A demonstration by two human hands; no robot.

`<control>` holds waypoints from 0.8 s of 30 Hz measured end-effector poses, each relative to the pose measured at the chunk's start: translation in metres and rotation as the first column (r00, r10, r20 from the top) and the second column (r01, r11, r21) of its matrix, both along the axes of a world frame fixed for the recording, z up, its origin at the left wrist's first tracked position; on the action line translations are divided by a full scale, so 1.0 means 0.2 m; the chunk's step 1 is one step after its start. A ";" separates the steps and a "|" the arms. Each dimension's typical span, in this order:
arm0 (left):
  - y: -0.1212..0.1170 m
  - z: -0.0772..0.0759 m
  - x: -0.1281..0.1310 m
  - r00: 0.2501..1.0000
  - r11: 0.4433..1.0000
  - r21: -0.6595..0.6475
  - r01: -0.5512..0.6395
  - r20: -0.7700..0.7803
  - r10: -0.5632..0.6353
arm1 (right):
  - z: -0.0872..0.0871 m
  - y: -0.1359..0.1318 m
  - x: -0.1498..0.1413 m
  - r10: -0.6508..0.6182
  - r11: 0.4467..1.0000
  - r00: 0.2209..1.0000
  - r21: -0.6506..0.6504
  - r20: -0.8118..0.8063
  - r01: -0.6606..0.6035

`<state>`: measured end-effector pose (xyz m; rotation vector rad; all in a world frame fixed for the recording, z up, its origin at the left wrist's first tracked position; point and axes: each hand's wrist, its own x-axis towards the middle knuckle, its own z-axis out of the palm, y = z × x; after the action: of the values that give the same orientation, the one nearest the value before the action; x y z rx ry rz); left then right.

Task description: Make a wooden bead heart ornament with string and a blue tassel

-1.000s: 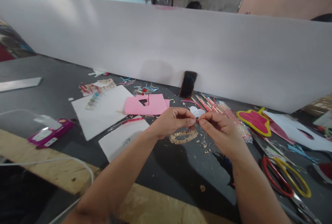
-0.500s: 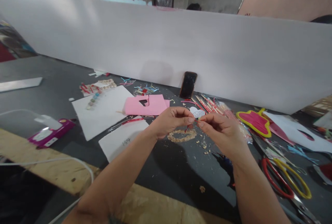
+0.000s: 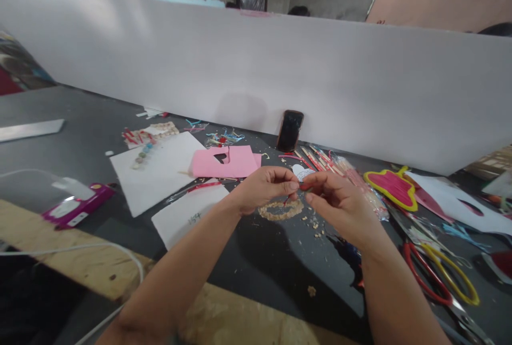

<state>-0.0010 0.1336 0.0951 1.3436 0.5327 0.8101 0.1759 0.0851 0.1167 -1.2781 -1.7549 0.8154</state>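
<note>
My left hand (image 3: 264, 187) and my right hand (image 3: 340, 203) meet above the dark table (image 3: 80, 142), fingertips pinched together on a thin red strip (image 3: 296, 189). Just below them lies a ring of small tan beads (image 3: 280, 209), with loose tan bits scattered to its right. A small white paper heart (image 3: 301, 172) lies just behind my fingers. A pink sheet with a heart cut out (image 3: 224, 161) rests to the left of it.
A phone (image 3: 290, 130) leans on the white partition (image 3: 256, 73). White sheets (image 3: 160, 171), a magenta tool (image 3: 76, 207), sticks in a bag (image 3: 340, 169), a red and yellow shape (image 3: 392, 187) and scissors (image 3: 440, 273) surround my hands. A plywood edge (image 3: 64, 259) with a white cable runs nearest me.
My right hand has turned slightly, its fingers shifting along the red strip. My left hand keeps its pinch in the same place.
</note>
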 end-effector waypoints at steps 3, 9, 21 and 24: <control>0.00 0.00 -0.01 1.000 1.000 0.002 0.025 -0.018 -0.025 | 0.00 0.00 0.00 0.001 0.999 0.999 0.051 0.047 -0.003; 0.00 0.01 -0.01 0.999 0.998 -0.062 0.017 -0.040 -0.020 | 0.00 0.00 0.00 -0.068 0.997 0.992 0.048 0.110 0.063; -0.01 0.00 -0.01 0.998 0.997 0.042 -0.067 0.023 0.066 | 0.02 0.01 0.01 -0.129 0.991 0.991 -0.025 0.017 0.129; 0.00 0.00 -0.01 0.996 0.995 0.036 -0.093 0.002 0.093 | 0.04 0.00 0.00 -0.117 0.993 0.993 -0.015 0.032 0.117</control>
<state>-0.0024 0.1330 0.0941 1.3592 0.5863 0.8998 0.1762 0.0849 0.1237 -1.3977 -1.6825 0.7487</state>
